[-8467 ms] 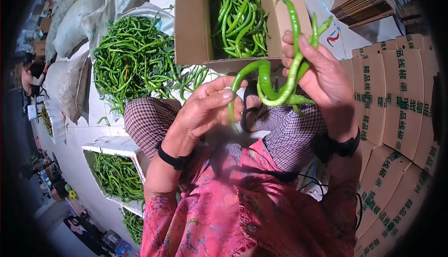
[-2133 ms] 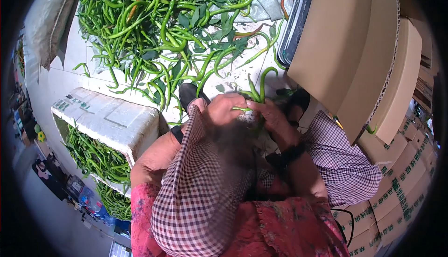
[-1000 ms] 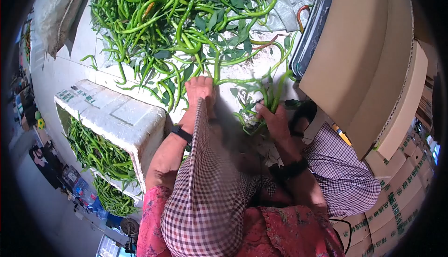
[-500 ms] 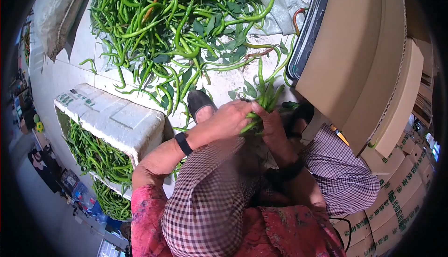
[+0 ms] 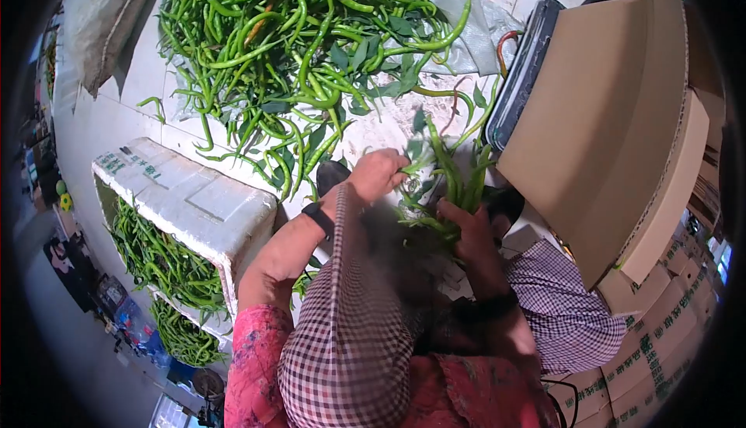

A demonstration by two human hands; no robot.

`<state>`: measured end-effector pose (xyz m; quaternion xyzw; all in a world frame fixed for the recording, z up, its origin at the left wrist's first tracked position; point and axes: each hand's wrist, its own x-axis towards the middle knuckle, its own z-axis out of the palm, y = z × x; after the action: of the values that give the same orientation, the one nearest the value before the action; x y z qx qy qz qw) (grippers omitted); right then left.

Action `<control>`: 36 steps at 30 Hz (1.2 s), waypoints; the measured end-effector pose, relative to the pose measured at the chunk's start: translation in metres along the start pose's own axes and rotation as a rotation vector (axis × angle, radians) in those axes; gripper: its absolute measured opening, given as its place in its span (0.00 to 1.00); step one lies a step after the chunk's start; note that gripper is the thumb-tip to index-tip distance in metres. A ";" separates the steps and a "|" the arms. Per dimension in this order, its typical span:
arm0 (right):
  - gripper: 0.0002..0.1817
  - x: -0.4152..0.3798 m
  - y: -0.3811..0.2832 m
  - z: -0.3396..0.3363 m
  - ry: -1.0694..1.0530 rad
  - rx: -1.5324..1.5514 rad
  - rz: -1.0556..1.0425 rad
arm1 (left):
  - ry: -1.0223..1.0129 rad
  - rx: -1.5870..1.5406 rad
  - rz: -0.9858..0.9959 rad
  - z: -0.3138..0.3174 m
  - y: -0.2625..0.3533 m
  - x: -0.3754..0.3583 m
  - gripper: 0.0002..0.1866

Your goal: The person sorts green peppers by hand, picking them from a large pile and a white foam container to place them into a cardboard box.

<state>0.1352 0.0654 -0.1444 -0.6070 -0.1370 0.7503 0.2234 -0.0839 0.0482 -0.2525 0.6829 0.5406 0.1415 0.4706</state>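
My right hand [image 5: 470,231] is closed around a bunch of long green chili peppers [image 5: 460,179], which point up and away from me. To its left, my left hand [image 5: 378,174] is closed in a pinch, with a blurred leafy green sprig [image 5: 418,165] at its fingertips. The two hands are apart, both low over the floor between my knees. Beyond them lies a large heap of green chili peppers [image 5: 256,47] mixed with leaves, and a few stray red ones, such as the red chili pepper [image 5: 505,49] by the scale-like dark tray.
A white foam box [image 5: 186,187] lies on its side at the left, with green chili peppers in it. An open cardboard box [image 5: 598,117] stands close on the right, beside a dark-rimmed tray [image 5: 524,74]. A stuffed sack [image 5: 109,20] is at upper left. Printed cartons [image 5: 660,335] lie lower right.
My left hand has come away from the bunch, moving up and to the left with the leafy sprig. My right hand keeps the chili peppers and has shifted slightly right and down.
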 end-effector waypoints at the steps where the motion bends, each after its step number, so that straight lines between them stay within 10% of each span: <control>1: 0.14 -0.003 -0.002 -0.001 -0.041 -0.006 0.021 | 0.172 -0.030 -0.001 -0.003 0.000 -0.003 0.17; 8: 0.14 0.010 0.011 -0.011 -0.109 -0.045 -0.031 | 0.759 0.553 -0.187 -0.091 -0.012 0.015 0.27; 12: 0.14 0.012 0.013 -0.011 -0.084 -0.079 -0.018 | 0.727 0.652 -0.269 -0.082 -0.032 0.023 0.31; 16: 0.12 0.009 0.007 -0.005 -0.063 -0.106 -0.004 | 0.224 0.525 -0.211 -0.063 -0.005 0.001 0.29; 25: 0.13 -0.006 -0.010 -0.002 -0.022 -0.326 0.036 | 0.564 0.049 -0.058 -0.058 0.006 0.053 0.17; 36: 0.25 -0.039 -0.031 -0.020 -0.084 -0.901 0.099 | 0.754 0.207 0.024 -0.046 0.028 0.134 0.31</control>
<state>0.1659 0.0716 -0.1006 -0.6183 -0.4297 0.6496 -0.1050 -0.0485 0.1885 -0.2485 0.6333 0.6787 0.3327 0.1659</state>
